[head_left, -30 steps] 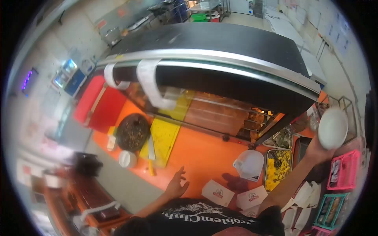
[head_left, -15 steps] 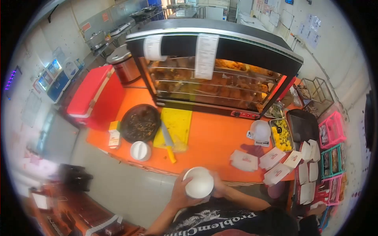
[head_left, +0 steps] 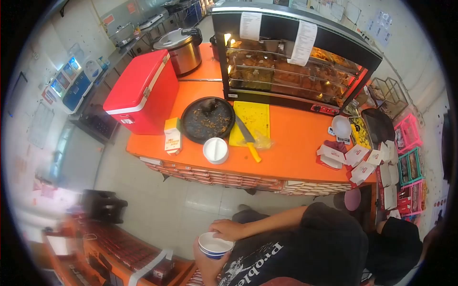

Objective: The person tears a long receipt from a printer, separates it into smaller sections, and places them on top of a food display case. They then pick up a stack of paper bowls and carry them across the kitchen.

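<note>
A small stack of white paper bowls [head_left: 215,244] with blue bands is held low, in front of the black shirt. My left hand [head_left: 205,263] wraps round its left and lower side. Fingers of my right hand [head_left: 229,229] are bent over the upper rim, touching the bowls; the fingertips are partly hidden. On the orange table [head_left: 296,143], beyond the hands, are a white round tub [head_left: 215,150], a yellow-handled knife [head_left: 248,137] on a yellow board [head_left: 253,114], and a round dark board [head_left: 207,120] with food scraps.
A glass food warmer [head_left: 286,71] stands at the back, and a red cooler [head_left: 140,93] at the left. Open cartons [head_left: 362,169] lie at the right, near a tray of yellow food [head_left: 360,132]. Another person's black sleeve [head_left: 396,240] shows at lower right. Stacked boxes [head_left: 119,248] fill the lower left.
The view has shifted. Both hands and the bowl have moved down and left, away from the table edge. Blue bands and more than one rim now show on the bowls.
</note>
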Motion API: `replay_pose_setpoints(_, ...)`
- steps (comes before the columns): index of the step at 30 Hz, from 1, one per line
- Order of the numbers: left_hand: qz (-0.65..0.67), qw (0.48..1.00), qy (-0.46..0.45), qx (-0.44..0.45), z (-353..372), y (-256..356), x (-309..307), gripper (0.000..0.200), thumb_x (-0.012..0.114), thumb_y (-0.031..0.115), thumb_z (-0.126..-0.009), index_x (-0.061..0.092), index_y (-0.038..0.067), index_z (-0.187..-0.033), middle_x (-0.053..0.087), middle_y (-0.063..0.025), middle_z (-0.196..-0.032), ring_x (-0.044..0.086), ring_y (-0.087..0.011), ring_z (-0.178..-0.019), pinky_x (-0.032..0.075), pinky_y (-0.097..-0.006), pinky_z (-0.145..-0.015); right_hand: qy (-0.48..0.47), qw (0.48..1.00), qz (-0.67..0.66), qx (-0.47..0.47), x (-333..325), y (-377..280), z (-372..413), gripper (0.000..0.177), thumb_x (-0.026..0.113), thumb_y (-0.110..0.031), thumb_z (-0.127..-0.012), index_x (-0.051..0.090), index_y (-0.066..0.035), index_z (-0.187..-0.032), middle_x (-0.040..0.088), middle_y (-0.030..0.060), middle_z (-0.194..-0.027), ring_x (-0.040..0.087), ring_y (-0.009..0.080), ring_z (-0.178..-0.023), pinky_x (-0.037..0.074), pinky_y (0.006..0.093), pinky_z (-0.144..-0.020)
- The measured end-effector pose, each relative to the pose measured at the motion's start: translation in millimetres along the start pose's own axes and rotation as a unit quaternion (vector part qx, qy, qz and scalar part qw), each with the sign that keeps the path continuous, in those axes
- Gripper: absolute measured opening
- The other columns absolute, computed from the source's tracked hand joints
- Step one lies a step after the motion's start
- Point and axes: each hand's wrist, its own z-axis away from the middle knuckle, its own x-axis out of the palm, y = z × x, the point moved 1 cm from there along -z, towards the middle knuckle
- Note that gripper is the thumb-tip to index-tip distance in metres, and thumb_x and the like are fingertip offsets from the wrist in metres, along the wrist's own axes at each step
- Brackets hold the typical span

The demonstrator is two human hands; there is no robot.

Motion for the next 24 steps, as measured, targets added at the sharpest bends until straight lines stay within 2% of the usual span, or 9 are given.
replay_pose_setpoints(4, -0.024, 1.000, -0.010, -0.009, -36, -41, -62, 0.117, 0.099, 0.019, -0.061, 0.033, -0.002, -0.155, 0.056, -0.0216, -0.140, 0.058, -0.0299, -0.131, 0.048, -0.0419, -0.110, -0.049, 0.995, -0.016, 0.081, 20, -5, -80, 0.024, 0.065, -0.022, -0.100, 0.068, -0.001, -0.113, 0.073, 0.0200, -0.104, 0.072, 0.0364, -0.100, 0.055, 0.0461, -0.087)
replay_pose_setpoints(7, 0.080, 0.992, -0.069, -0.068, -87, -66, -120, 0.117, 0.099, 0.014, -0.061, 0.031, 0.000, -0.157, 0.057, -0.0200, -0.139, 0.061, -0.0278, -0.128, 0.051, -0.0400, -0.107, -0.073, 0.996, -0.042, 0.019, 26, 8, -161, 0.025, 0.065, -0.023, -0.101, 0.066, -0.003, -0.115, 0.074, 0.0201, -0.098, 0.073, 0.0370, -0.094, 0.056, 0.0475, -0.084)
replay_pose_setpoints(9, 0.218, 0.959, -0.107, -0.146, -121, -106, -157, 0.110, 0.098, 0.011, -0.063, 0.035, 0.002, -0.154, 0.060, -0.0175, -0.136, 0.063, -0.0254, -0.123, 0.053, -0.0388, -0.104, -0.114, 0.991, -0.052, 0.049, 26, 1, -218, 0.027, 0.063, -0.024, -0.101, 0.064, -0.002, -0.116, 0.074, 0.0209, -0.100, 0.073, 0.0367, -0.095, 0.055, 0.0481, -0.083)
replay_pose_setpoints(10, 0.231, 0.963, -0.093, -0.099, -140, -125, -175, 0.101, 0.098, 0.017, -0.068, 0.040, 0.001, -0.150, 0.061, -0.0167, -0.132, 0.063, -0.0231, -0.120, 0.053, -0.0381, -0.104, -0.118, 0.991, -0.054, 0.039, 28, 0, -253, 0.027, 0.063, -0.024, -0.101, 0.064, -0.002, -0.116, 0.074, 0.0209, -0.100, 0.073, 0.0367, -0.095, 0.055, 0.0481, -0.083)
replay_pose_setpoints(17, 0.310, 0.939, 0.019, -0.150, -258, -177, -335, 0.061, 0.082, 0.033, -0.090, 0.051, 0.001, -0.131, 0.065, -0.0115, -0.116, 0.063, -0.0197, -0.108, 0.054, -0.0357, -0.094, -0.158, 0.984, -0.072, 0.037, 57, -44, -462, 0.032, 0.058, -0.030, -0.105, 0.056, -0.002, -0.120, 0.072, 0.0188, -0.100, 0.071, 0.0307, -0.092, 0.055, 0.0444, -0.080)
replay_pose_setpoints(19, 0.422, 0.884, 0.077, -0.187, -284, -215, -362, 0.042, 0.069, 0.035, -0.100, 0.055, 0.002, -0.121, 0.064, -0.0102, -0.112, 0.062, -0.0174, -0.102, 0.052, -0.0330, -0.089, -0.168, 0.981, -0.082, 0.051, 55, -52, -514, 0.033, 0.057, -0.030, -0.106, 0.054, -0.002, -0.122, 0.071, 0.0189, -0.100, 0.071, 0.0299, -0.093, 0.055, 0.0441, -0.080)
replay_pose_setpoints(20, 0.491, 0.836, 0.111, -0.218, -309, -220, -373, 0.027, 0.062, 0.025, -0.103, 0.057, 0.001, -0.115, 0.064, -0.0104, -0.111, 0.062, -0.0180, -0.101, 0.051, -0.0320, -0.087, -0.151, 0.982, -0.092, 0.058, 55, -53, -540, 0.032, 0.057, -0.030, -0.106, 0.055, -0.001, -0.119, 0.071, 0.0186, -0.100, 0.070, 0.0295, -0.095, 0.054, 0.0439, -0.081)
replay_pose_setpoints(23, 0.468, 0.836, 0.104, -0.267, -381, -230, -430, 0.022, 0.057, 0.008, -0.097, 0.059, 0.000, -0.117, 0.066, -0.0124, -0.114, 0.063, -0.0207, -0.104, 0.052, -0.0340, -0.091, -0.079, 0.989, -0.094, 0.081, 61, -54, -626, 0.032, 0.056, -0.029, -0.106, 0.056, 0.002, -0.117, 0.070, 0.0184, -0.098, 0.071, 0.0290, -0.091, 0.055, 0.0435, -0.079)
replay_pose_setpoints(24, 0.410, 0.878, 0.104, -0.226, -405, -268, -448, 0.043, 0.055, -0.001, -0.087, 0.056, 0.001, -0.131, 0.066, -0.0148, -0.117, 0.066, -0.0254, -0.110, 0.055, -0.0372, -0.094, -0.017, 0.991, -0.089, 0.098, 60, -53, -659, 0.033, 0.055, -0.027, -0.106, 0.057, 0.004, -0.118, 0.070, 0.0184, -0.097, 0.071, 0.0289, -0.086, 0.056, 0.0431, -0.077)
